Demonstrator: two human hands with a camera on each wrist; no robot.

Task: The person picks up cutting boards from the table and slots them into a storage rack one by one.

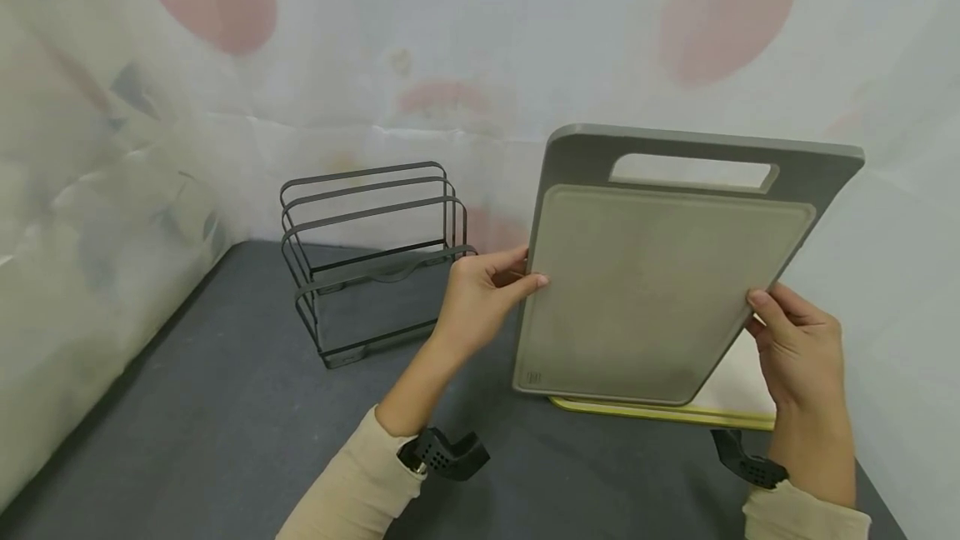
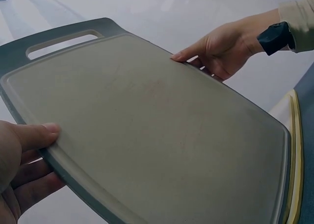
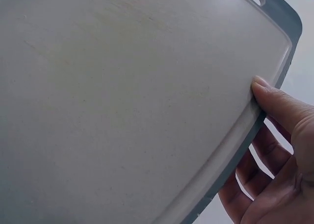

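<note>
Head view showed a person holding a grey cutting board (image 1: 660, 290) upright above a dark desk (image 1: 225, 432), its handle slot at the top. The left hand (image 1: 480, 298) pinched the board's left edge, thumb on the pale front face and fingers behind; the right hand (image 1: 798, 348) grasped the right edge the same way, so each grip was closed on the board. Directly below it, a second board with a yellow rim (image 1: 660, 413) lay flat on the desk, partly hidden. To the left, well apart, stood a black wire rack (image 1: 375, 257) with upright dividers, against a pale fruit-patterned backdrop (image 1: 450, 40). The left wrist view confirmed the thumb (image 2: 34, 136) pressing on the board's raised border. Held only at its thin edges, the board could probably slip or swing downward if either pinch loosened, and might knock the yellow-rimmed board beneath it.
</note>
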